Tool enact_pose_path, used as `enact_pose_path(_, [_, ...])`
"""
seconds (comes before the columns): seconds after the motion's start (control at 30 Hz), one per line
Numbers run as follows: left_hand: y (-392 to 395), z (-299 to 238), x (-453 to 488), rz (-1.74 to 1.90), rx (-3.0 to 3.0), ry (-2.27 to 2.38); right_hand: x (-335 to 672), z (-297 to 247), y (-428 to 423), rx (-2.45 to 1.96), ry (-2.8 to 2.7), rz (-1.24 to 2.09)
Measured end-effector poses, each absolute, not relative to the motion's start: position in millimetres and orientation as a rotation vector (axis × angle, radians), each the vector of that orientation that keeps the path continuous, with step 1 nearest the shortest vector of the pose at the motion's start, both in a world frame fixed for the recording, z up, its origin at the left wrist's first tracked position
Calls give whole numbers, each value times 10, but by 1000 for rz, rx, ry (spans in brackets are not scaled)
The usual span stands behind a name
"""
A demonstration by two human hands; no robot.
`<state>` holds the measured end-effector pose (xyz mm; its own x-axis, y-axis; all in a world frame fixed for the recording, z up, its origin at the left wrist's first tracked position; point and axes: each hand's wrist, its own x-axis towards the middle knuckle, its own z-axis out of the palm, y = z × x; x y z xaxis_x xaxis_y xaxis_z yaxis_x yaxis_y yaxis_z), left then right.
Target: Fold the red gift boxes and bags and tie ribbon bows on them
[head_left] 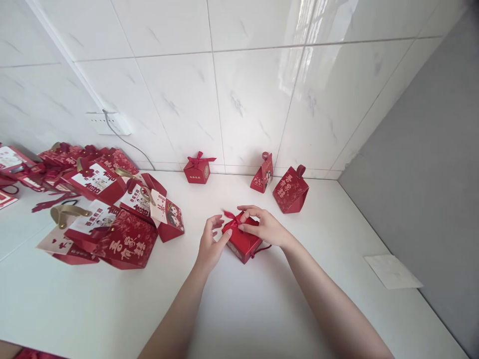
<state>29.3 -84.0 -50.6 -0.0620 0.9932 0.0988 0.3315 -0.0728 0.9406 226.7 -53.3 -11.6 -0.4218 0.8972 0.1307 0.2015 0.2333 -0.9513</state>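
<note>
A small red gift box (247,244) sits on the white tabletop in front of me, its top drawn up to a red ribbon (233,219) with a tied-looking middle. My right hand (262,227) is over the box's right side, thumb and forefinger closed at the ribbon. On the left side, my left hand (214,245) has its thumb against the box near the ribbon. Its other fingers curve apart from the thumb, with a gap between. One ribbon end trails out on the table to the right of the box. The exact knot is partly hidden by my fingers.
Against the tiled wall stand a bow-tied red box (197,169), a triangular box (262,174) and a larger looped box (292,190). Several red gift boxes (127,239) pile up at left. A socket (108,123) with a cable is behind; a white card (392,271) lies right.
</note>
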Motion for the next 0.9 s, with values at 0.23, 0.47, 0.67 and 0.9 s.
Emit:
enact_pose_path(0.23, [-905, -416, 357, 1233, 1800, 1405, 2387, -2, -563, -994, -1829, 1310])
enact_pose_path(0.47, [-927, -403, 414, 1247, 1891, 1457, 2343, 177, -622, -794, -1955, 1284])
enact_pose_path(0.67, [-920, -399, 387, 1218, 2073, 1425, 2193, 145, -617, -774, -2069, 1039])
enact_pose_path(0.9, [-909, -378, 413, 1264, 1754, 1421, 2536, 26, -713, -802, -1840, 1270])
